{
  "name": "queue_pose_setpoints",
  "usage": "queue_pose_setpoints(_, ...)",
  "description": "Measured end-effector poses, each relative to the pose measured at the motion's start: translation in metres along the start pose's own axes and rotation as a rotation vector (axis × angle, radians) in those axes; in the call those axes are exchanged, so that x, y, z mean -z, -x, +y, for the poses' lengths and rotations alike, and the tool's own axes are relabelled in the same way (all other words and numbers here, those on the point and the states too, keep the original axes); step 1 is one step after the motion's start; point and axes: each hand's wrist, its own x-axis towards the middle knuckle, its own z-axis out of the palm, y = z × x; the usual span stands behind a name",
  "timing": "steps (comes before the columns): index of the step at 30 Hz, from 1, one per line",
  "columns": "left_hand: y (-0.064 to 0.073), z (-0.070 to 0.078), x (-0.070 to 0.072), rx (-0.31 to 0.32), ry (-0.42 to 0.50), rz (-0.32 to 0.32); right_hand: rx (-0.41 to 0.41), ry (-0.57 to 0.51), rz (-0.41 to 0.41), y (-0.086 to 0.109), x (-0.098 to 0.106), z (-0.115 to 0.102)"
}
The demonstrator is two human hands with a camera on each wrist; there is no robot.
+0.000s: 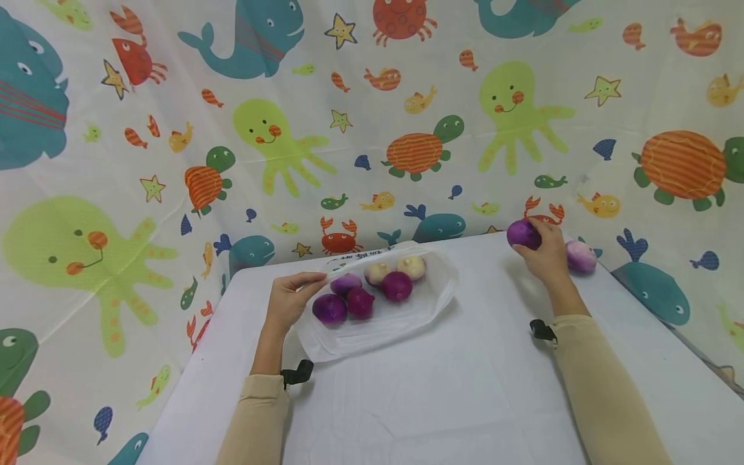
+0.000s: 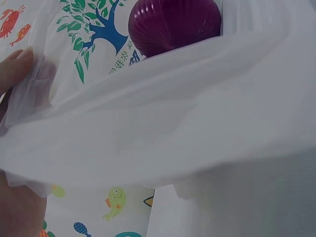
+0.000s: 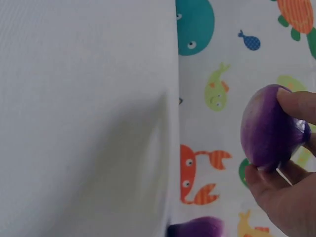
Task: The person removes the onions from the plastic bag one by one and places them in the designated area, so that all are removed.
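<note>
Cloth printed with sea creatures [image 1: 349, 90] hangs at the left and along the far side of a white surface [image 1: 465, 387]. At left, the left hand [image 1: 287, 300] has a narrow grip, pinching the left rim of a thin white plastic bag [image 1: 372, 336]. The bag lies with its mouth spread, holding four purple onions [image 1: 329, 309] towards its left and middle and two pale bulbs [image 1: 411, 266] at its far side. Its film looks light, limp and easily torn, so the rim is probably best taken with a broad pinch. To the right, at the far side, the right hand [image 1: 546, 252] has its grip filled by a held purple onion [image 1: 523, 235], thumb on one side and fingers on the other. This onion looks firm, smooth and perhaps slippery, light enough for one hand; its rounded middle seems the surest hold. Just right of that hand, a pale purple onion [image 1: 581, 257] sits close to the right edge, where a nudge might roll it off. The far edge is near the right hand too, while wide room for moving stretches between bag and hand and across the near side.
</note>
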Motion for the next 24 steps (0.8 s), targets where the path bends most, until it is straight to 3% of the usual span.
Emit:
queue_pose_setpoints(4, 0.004, 0.012, 0.0, 0.006, 0.009, -0.004, -0.037, 0.036, -0.044, 0.0, 0.003, 0.007)
queue_pose_setpoints(17, 0.004, 0.013, 0.0, 0.017, -0.018, -0.013, -0.165, 0.09, -0.136, 0.002, 0.009, 0.022)
queue_pose_setpoints(24, -0.004, -0.012, 0.001, 0.041, -0.02, -0.004, -0.189, 0.09, -0.107, 0.003, 0.013, 0.028)
